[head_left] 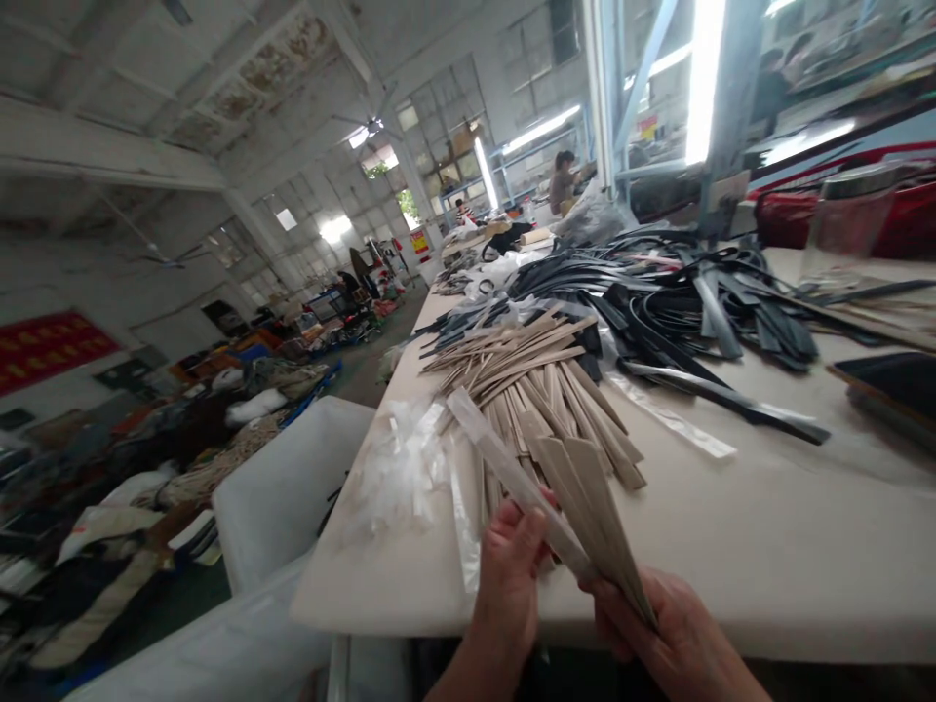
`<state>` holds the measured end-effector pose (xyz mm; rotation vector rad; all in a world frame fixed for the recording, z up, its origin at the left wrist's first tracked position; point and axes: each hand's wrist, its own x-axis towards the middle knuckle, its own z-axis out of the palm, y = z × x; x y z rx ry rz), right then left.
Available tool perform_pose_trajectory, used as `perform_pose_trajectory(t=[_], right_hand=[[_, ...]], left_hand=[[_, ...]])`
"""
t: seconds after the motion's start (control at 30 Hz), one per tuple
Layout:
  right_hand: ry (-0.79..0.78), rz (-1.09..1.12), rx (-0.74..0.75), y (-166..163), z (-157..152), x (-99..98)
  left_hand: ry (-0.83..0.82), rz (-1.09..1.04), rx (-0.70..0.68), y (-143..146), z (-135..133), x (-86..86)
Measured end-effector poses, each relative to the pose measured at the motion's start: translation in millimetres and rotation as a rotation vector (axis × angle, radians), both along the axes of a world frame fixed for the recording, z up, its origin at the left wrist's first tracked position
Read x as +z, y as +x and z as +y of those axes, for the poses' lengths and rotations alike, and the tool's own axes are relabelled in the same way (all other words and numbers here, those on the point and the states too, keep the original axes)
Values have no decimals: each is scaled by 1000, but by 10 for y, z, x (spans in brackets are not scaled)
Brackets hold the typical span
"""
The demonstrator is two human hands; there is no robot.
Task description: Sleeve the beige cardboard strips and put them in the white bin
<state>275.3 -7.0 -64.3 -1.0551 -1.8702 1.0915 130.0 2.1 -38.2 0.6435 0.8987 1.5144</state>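
My left hand (510, 575) pinches a long, narrow clear plastic sleeve (504, 463) that slants up and to the left over the table edge. My right hand (669, 634) grips a small bundle of flat tan strips (592, 507), fanned out and pointing up from the fingers. Both hands meet just in front of the near edge of the white table (731, 546). Right beyond them lies a loose pile of the same tan strips (526, 375). A heap of crumpled clear plastic sleeves (399, 468) sits to the left of my hands.
A large tangle of black straps (658, 302) covers the table's middle. A glass jar (848, 224) and red bags (899, 210) stand at the far right. A white bin (285, 487) sits left of the table. A person (563, 180) works far behind, and cluttered goods fill the floor on the left.
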Motion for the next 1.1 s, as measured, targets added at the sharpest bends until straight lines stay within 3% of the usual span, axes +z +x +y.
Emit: perform_pose_trajectory(t=[0.1, 0.27, 0.47, 0.67, 0.83, 0.97, 1.1], right_hand=[[13, -17, 28, -3, -6, -20], [18, -13, 2, -16, 4, -62], [16, -55, 62, -79, -10, -49], [-12, -76, 52, -78, 20, -71], [11, -100, 105, -135, 8, -70], [25, -86, 94, -228, 36, -61], [-104, -83, 43, -131, 55, -72]], left_hand=[[2, -14, 137, -30, 21, 69], [-83, 7, -38, -2, -57, -7], [-13, -94, 193, -153, 18, 49], [-70, -59, 22, -85, -96, -80], [0, -134, 231, -289, 53, 91], [-85, -134, 131, -165, -62, -18], [-45, -145, 99, -35, -236, -85]])
